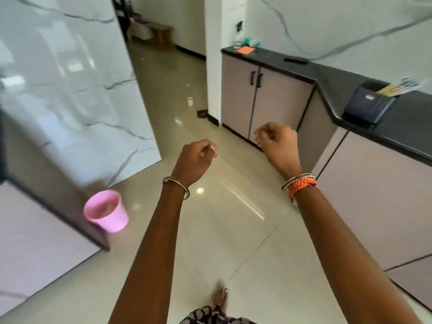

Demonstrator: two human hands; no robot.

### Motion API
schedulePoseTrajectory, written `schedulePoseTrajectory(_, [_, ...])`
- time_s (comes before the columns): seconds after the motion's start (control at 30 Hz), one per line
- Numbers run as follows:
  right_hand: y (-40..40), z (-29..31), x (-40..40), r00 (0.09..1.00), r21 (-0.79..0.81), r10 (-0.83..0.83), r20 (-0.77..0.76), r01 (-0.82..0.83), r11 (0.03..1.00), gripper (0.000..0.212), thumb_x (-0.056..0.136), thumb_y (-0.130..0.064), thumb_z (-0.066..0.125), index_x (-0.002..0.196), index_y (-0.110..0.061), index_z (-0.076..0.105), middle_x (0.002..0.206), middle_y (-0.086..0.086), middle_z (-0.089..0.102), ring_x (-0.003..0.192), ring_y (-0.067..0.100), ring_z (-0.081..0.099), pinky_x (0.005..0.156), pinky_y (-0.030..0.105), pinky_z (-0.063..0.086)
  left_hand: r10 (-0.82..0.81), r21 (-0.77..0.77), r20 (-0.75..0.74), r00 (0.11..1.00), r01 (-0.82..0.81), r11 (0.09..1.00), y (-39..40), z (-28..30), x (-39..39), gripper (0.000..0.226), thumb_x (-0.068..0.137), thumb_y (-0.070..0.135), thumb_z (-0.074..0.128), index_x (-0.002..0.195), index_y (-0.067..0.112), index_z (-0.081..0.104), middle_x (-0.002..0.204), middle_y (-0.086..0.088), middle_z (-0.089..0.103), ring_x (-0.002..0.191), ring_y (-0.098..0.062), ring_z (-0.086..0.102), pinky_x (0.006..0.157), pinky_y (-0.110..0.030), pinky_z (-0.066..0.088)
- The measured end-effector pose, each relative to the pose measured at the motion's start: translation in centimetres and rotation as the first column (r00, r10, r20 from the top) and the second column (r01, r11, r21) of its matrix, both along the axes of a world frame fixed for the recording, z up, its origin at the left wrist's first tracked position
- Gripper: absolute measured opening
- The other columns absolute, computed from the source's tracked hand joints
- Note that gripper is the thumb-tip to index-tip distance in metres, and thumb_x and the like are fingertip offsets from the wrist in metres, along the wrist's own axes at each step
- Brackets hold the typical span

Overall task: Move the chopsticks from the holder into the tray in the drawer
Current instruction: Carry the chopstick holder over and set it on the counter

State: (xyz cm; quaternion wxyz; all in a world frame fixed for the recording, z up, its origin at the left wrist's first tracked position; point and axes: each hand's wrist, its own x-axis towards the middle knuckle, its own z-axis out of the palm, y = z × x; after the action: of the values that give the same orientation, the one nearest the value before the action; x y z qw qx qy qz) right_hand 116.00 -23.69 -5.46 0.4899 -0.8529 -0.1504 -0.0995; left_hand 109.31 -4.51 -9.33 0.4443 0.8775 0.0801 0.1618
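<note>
Fingers (211, 148) of the left hand (195, 160) hang loosely curled with nothing in them, and those of the right hand (278, 143) are curled the same loose way, also holding nothing. Both hands are raised over the glossy floor (233, 230), well apart from any work surface, with bangles on each wrist and an orange thread band on the right one. A bare foot (219, 298) shows at the near edge.

On the near left, a pink bucket (106, 211) stands on the floor beside a dark-topped cabinet.

Farther off on the right runs the dark bench (339, 76). On it sits a dark boxy holder (370, 104), and the chopsticks (402, 86) stick out of its top, leaning to the right; blur makes their number impossible to tell. Below the bench are pale cabinet fronts (266, 101), all closed as far as shown. No open drawer and no tray can be seen anywhere.

By my judgement the task has barely begun: the chopsticks are all in the holder and neither hand is near them. What remains is reaching the bench, opening the drawer that holds the tray, lifting the chopsticks out and laying them in.

At the far end of the bench lie an orange cloth (245, 50) and a spray bottle (238, 35).
</note>
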Motion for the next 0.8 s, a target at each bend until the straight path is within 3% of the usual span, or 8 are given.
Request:
schedulePoseTrajectory(0.07, [-1.5, 0.2, 3.2, 0.997, 0.056, -0.078, -0.004, 0.078, 0.995, 0.025, 0.084, -0.017, 0.048, 0.087, -0.011, 0.072, 0.079, 0.006, 0.073, 0.075, 0.024, 0.069, 0.076, 0.045, 0.057, -0.068, -0.005, 0.002, 0.998, 0.068, 0.998, -0.5, 0.3, 4.7, 0.021, 0.089, 0.015, 0.048, 0.092, 0.012, 0.068, 0.085, -0.01, 0.075, 0.082, -0.019, 0.07, 0.079, -0.028, 0.053])
schedulePoseTrajectory(0.23, [-7.5, -0.6, 9.7, 0.965, 0.187, -0.253, -0.07, 0.262, 0.947, 0.021, 0.086, -0.012, 0.05, 0.081, -0.018, 0.069, 0.075, 0.002, 0.069, 0.07, 0.019, 0.065, 0.067, 0.033, 0.054, -0.277, -0.137, 0.006, 0.961, 0.275, 0.952, -5.2, 1.0, 15.4, 0.021, 0.087, 0.017, 0.048, 0.089, 0.013, 0.068, 0.078, -0.008, 0.07, 0.078, -0.02, 0.07, 0.079, -0.033, 0.054])
schedulePoseTrajectory(0.37, [-14.3, -2.4, 13.8, 0.901, 0.409, -0.329, -0.281, 0.423, 0.809, 0.023, 0.09, -0.003, 0.044, 0.085, -0.01, 0.066, 0.073, 0.003, 0.065, 0.061, 0.012, 0.059, 0.058, 0.023, 0.045, -0.439, -0.129, -0.052, 0.897, 0.429, 0.894, -11.7, -1.4, 22.8, 0.029, 0.083, 0.027, 0.044, 0.089, 0.012, 0.069, 0.075, -0.006, 0.07, 0.082, -0.029, 0.07, 0.082, -0.041, 0.055])
schedulePoseTrajectory(0.53, [-23.6, -4.5, 20.5, 0.824, 0.417, -0.465, -0.323, 0.565, 0.712, 0.024, 0.091, -0.006, 0.046, 0.084, -0.014, 0.067, 0.079, 0.006, 0.068, 0.07, 0.016, 0.062, 0.063, 0.024, 0.049, -0.618, -0.14, -0.109, 0.779, 0.603, 0.785, -20.8, -4.9, 31.7, 0.022, 0.091, 0.015, 0.045, 0.093, 0.012, 0.067, 0.078, -0.003, 0.07, 0.083, -0.025, 0.069, 0.084, -0.043, 0.055])
schedulePoseTrajectory(0.63, [-28.2, -5.0, 26.3, 0.787, 0.452, -0.531, -0.313, 0.615, 0.646, 0.022, 0.091, -0.008, 0.047, 0.089, -0.012, 0.069, 0.078, 0.002, 0.067, 0.071, 0.012, 0.062, 0.064, 0.023, 0.05, -0.625, -0.152, -0.091, 0.776, 0.609, 0.779, -25.4, -5.4, 38.2, 0.024, 0.093, 0.016, 0.042, 0.095, 0.015, 0.067, 0.085, 0.0, 0.07, 0.084, -0.02, 0.065, 0.078, -0.029, 0.051])
schedulePoseTrajectory(0.7, [-31.0, -5.5, 30.4, 0.773, 0.496, -0.55, -0.315, 0.628, 0.599, 0.022, 0.092, -0.011, 0.047, 0.094, -0.01, 0.069, 0.083, 0.003, 0.067, 0.078, 0.013, 0.061, 0.068, 0.023, 0.049, -0.616, -0.165, -0.081, 0.783, 0.599, 0.783, -28.3, -5.7, 42.7, 0.026, 0.095, 0.021, 0.04, 0.103, 0.016, 0.065, 0.1, 0.002, 0.068, 0.094, -0.012, 0.061, 0.077, -0.018, 0.045])
schedulePoseTrajectory(0.8, [-34.6, -6.6, 36.2, 0.769, 0.507, -0.537, -0.347, 0.635, 0.582, 0.028, 0.095, -0.023, 0.046, 0.109, -0.012, 0.067, 0.109, 0.008, 0.067, 0.104, 0.019, 0.06, 0.088, 0.025, 0.046, -0.576, -0.331, -0.046, 0.816, 0.531, 0.78, -32.3, -6.1, 48.8, 0.03, 0.098, 0.025, 0.037, 0.119, 0.017, 0.057, 0.119, 0.006, 0.057, 0.115, -0.014, 0.051, 0.094, -0.027, 0.038])
